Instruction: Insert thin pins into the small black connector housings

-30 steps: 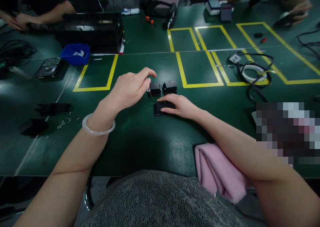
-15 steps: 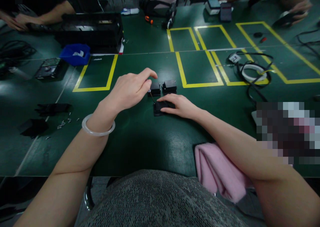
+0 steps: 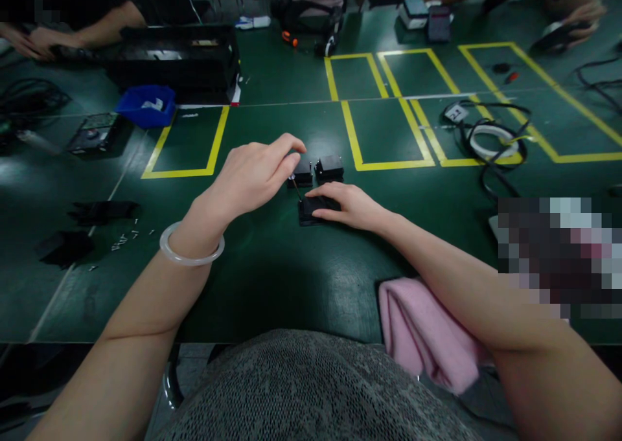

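My left hand (image 3: 253, 172) is closed in a pinch round the top of a thin screwdriver (image 3: 295, 187), whose tip rests on a small flat black part (image 3: 309, 210) on the green table (image 3: 272, 279). My right hand (image 3: 350, 206) lies on that black part, fingers pressed over it, holding it down. Two more small black blocks (image 3: 330, 167) stand just behind, side by side, untouched. A pale bangle sits on my left wrist.
A pink cloth (image 3: 418, 331) lies at the near edge on the right. Black pieces and loose screws (image 3: 121, 239) lie at the left. A blue bin (image 3: 146, 103), a black case (image 3: 179, 56) and coiled cables (image 3: 490, 143) sit farther back. Other people's hands work at the far edge.
My left fingers have shifted slightly round the screwdriver, as if twisting it. The right hand and the black part have stayed put.
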The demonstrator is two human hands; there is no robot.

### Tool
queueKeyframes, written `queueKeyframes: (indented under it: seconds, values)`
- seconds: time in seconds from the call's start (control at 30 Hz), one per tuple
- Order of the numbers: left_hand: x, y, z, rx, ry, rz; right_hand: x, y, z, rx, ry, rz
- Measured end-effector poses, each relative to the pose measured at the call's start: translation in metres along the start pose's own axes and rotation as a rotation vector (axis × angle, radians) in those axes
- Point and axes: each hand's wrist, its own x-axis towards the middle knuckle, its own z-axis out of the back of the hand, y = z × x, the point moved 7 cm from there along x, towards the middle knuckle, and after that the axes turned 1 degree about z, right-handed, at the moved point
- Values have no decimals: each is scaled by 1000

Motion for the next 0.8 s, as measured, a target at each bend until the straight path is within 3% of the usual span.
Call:
queueKeyframes:
  seconds: [0.8]
  values:
    - [1, -1, 1, -56, -17, 0, 1, 1, 0, -11, 15, -14]
